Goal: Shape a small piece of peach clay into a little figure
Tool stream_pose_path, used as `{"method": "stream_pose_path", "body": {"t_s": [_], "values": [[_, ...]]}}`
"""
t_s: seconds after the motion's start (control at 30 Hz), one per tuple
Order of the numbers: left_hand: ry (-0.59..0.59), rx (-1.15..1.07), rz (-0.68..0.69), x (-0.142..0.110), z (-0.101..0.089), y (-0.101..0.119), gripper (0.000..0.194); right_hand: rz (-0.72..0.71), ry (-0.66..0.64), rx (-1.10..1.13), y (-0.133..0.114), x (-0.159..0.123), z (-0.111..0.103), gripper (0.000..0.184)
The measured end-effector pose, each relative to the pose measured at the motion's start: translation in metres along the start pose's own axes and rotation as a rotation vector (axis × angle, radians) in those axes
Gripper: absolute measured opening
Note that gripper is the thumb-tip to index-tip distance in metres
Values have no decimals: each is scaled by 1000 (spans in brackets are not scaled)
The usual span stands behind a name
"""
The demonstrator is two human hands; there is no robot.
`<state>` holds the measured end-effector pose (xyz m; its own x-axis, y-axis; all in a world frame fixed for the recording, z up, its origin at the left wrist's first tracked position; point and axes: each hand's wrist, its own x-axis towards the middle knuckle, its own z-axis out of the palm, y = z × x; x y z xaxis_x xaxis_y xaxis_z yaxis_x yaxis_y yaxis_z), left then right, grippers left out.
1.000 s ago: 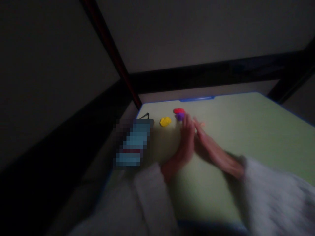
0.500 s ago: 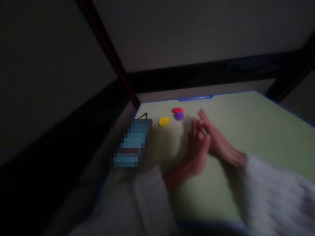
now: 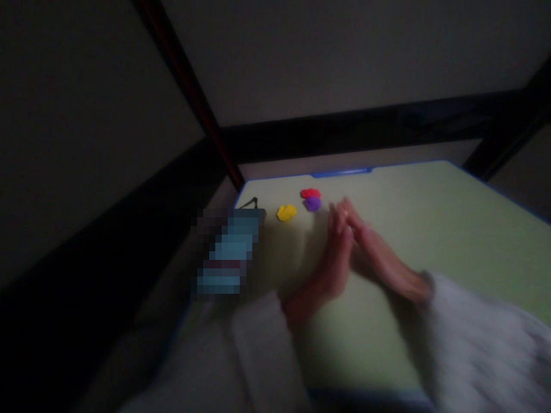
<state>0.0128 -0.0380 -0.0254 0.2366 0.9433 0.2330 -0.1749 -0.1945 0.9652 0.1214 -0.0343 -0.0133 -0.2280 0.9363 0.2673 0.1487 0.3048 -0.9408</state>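
Observation:
My left hand (image 3: 338,261) and my right hand (image 3: 376,246) meet above the board, palms pressed together and fingers stretched out away from me. Anything between the palms is hidden, and motion blurs the fingertips. Beyond the fingertips, a purple lump of modelling clay (image 3: 313,203) lies against a red lump of modelling clay (image 3: 310,193). A yellow lump of modelling clay (image 3: 286,213) sits a little to their left, apart from both hands.
Under the hands is a pale greenish board (image 3: 430,218) with a blue edge and a blue strip (image 3: 342,172) at its far side. A blurred-out bluish object (image 3: 232,246) stands at the left. A dark wall band (image 3: 365,129) runs behind.
My left hand has slid left and slightly forward against my right, and the joined fingertips have shifted a little left. The palms now lie closer together. The clay lumps stay put.

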Motion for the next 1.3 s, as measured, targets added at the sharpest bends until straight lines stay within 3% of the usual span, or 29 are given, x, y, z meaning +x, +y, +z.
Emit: {"method": "stream_pose_path", "body": {"t_s": [0.17, 0.23, 0.4, 0.57, 0.7, 0.83, 1.1, 1.3], "values": [[-97, -65, -74, 9, -3, -7, 66, 99, 16, 305, 7, 4, 2, 70], [-62, 0, -52, 13, -6, -10, 66, 147, 37, 436, 11, 8, 2, 67], [67, 182, 4, 19, -16, -10, 43, 194, 136, 639, 13, 13, 1, 45], [105, 214, 32, 20, -20, -3, 34, 164, 141, 573, 7, 14, -3, 33], [140, 228, 48, 18, -18, 1, 27, 118, 217, 429, 3, 15, -7, 25], [135, 213, 69, 17, -17, 2, 24, 127, 239, 496, 6, 16, -8, 14], [119, 196, 69, 17, -19, 1, 28, 173, 199, 611, 10, 15, -11, 7], [61, 145, 85, 22, -26, -8, 26, 156, 196, 582, 8, 18, -22, 18]]}}
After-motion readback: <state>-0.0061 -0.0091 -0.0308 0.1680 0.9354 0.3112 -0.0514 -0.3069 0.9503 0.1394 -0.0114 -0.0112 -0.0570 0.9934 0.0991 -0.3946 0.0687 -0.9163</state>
